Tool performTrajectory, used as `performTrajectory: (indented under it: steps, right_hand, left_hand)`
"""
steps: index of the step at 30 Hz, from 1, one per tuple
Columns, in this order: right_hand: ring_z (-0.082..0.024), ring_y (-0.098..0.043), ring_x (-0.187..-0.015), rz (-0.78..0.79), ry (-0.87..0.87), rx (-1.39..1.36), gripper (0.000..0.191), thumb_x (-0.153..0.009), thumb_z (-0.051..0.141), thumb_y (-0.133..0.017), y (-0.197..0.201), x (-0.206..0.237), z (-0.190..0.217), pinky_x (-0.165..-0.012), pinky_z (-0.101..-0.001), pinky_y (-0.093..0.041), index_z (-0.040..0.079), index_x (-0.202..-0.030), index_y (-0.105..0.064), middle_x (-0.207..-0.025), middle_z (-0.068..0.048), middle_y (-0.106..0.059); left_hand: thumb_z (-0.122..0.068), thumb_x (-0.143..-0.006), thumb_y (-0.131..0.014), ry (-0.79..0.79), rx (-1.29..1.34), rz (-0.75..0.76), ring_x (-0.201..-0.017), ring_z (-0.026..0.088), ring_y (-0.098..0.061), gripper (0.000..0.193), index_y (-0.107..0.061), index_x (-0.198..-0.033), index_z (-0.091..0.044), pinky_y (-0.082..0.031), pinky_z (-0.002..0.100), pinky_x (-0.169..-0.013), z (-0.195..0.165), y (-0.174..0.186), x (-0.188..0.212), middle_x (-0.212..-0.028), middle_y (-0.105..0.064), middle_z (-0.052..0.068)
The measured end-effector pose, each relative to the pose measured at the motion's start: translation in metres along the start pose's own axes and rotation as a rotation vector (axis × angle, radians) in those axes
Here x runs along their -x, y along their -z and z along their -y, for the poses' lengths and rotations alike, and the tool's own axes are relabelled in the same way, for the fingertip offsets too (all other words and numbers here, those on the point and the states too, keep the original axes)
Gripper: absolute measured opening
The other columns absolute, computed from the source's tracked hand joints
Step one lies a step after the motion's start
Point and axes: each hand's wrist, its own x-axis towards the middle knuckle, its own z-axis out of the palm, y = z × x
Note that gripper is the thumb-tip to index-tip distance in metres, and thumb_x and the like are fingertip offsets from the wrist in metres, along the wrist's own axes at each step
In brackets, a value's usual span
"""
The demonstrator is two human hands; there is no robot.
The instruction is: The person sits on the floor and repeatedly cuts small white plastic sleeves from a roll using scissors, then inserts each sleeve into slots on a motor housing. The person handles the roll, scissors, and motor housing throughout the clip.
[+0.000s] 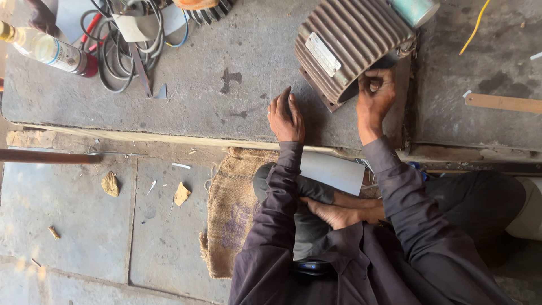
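My right hand (pixel 375 95) grips the open rim of the motor (pixel 353 48), a ribbed, brownish metal casing lying on its side at one o'clock on the stained slab (pixel 226 85); my left hand (pixel 287 116) rests flat and empty beside it, fingers loosely together; a clear bottle (pixel 48 49) of pale liquid lies at ten o'clock beside coiled cables (pixel 121 53); coarse sacking (pixel 231 209) covers the floor beneath me.

We see both arms reaching toward 12 o'clock, sleeves down to the wrists. Left hand (pixel 286 117) lies flat, palm down, fingers together pointing to 12. Right hand (pixel 375 97) sits at its 2 o'clock, well apart, fingers curled inward, wrist bent. Both forearms run roughly parallel, elbows tucked close to the torso.
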Motion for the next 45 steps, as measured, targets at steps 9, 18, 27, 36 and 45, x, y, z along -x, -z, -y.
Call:
performTrajectory:
  steps: [9, 18, 27, 36, 45]
  right_hand:
    - [-0.021, -0.072, -0.102, 0.099, 0.034, 0.152, 0.025, -0.093, -0.005, -0.079, 0.005, -0.003, 0.031, -0.091, -0.0367, -0.059, 0.002, -0.115, -0.068, -0.110, -0.012, -0.075]
    - [-0.034, -0.068, -0.104, 0.299, 0.266, 0.455, 0.022, -0.100, 0.013, -0.082, 0.059, 0.029, 0.107, -0.090, -0.0433, -0.053, 0.004, -0.119, -0.077, -0.111, -0.018, -0.073]
    - [-0.019, -0.074, -0.105, 0.557, 0.200, 0.154, 0.018, -0.104, 0.007, -0.077, 0.113, 0.080, 0.138, -0.093, -0.0289, -0.058, 0.002, -0.121, -0.074, -0.112, -0.012, -0.075]
    - [-0.027, -0.070, -0.117, 0.621, 0.366, 0.151, 0.036, -0.106, 0.036, -0.063, 0.131, 0.082, 0.156, -0.098, -0.0380, -0.058, 0.006, -0.125, -0.071, -0.130, -0.015, -0.068]
    - [-0.030, -0.069, -0.114, 0.720, 0.550, 0.276, 0.050, -0.102, 0.047, -0.055, 0.144, 0.060, 0.153, -0.097, -0.0393, -0.059, 0.007, -0.129, -0.068, -0.132, -0.015, -0.065]
  left_hand:
    - [-0.035, -0.110, -0.050, -0.025, 0.003, -0.015, -0.110, 0.030, -0.064, 0.035, -0.071, -0.127, -0.012, -0.047, 0.043, -0.101, 0.001, 0.001, 0.001, -0.118, -0.069, 0.010]
    - [-0.020, -0.103, -0.062, -0.196, 0.090, -0.143, -0.104, 0.036, -0.064, 0.020, -0.069, -0.118, -0.010, -0.047, 0.044, -0.096, -0.006, 0.009, 0.012, -0.114, -0.071, 0.015]
    - [-0.022, -0.099, -0.075, 0.337, 1.009, 0.530, -0.095, 0.015, -0.069, 0.029, -0.076, -0.122, -0.005, -0.059, 0.030, -0.077, -0.044, 0.009, 0.115, -0.116, -0.074, 0.010]
    - [-0.018, -0.103, -0.072, 0.236, 1.137, 0.600, -0.102, 0.015, -0.070, 0.021, -0.076, -0.119, -0.005, -0.060, 0.029, -0.082, -0.064, 0.029, 0.111, -0.119, -0.073, 0.008]
    - [-0.018, -0.098, -0.073, 0.350, 1.003, 0.712, -0.086, 0.016, -0.071, 0.024, -0.075, -0.117, -0.002, -0.060, 0.032, -0.077, -0.076, 0.036, 0.099, -0.105, -0.077, 0.010]
